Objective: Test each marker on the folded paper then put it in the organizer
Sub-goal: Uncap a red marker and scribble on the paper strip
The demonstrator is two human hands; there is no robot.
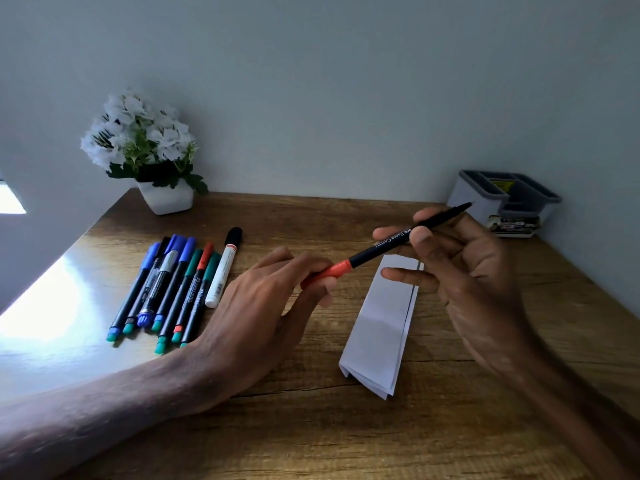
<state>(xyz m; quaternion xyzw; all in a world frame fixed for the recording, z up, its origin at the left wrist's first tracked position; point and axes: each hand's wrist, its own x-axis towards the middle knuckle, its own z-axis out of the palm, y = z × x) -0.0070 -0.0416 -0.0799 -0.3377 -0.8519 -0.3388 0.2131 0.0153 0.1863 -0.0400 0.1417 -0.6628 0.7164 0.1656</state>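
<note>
stage: early | left hand pinches orange cap, right hand grips marker over folded paper (cap on, untested) | row of markers waits on worktop | organizer back right, seemingly unfilled

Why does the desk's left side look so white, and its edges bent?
In the head view, light from the left glares off the table, washing out the wood beside the row of markers; the wide-angle lens bows the table's back edge; the right hand gripping the black marker looks slightly motion-blurred, the folded paper sharp.
</note>
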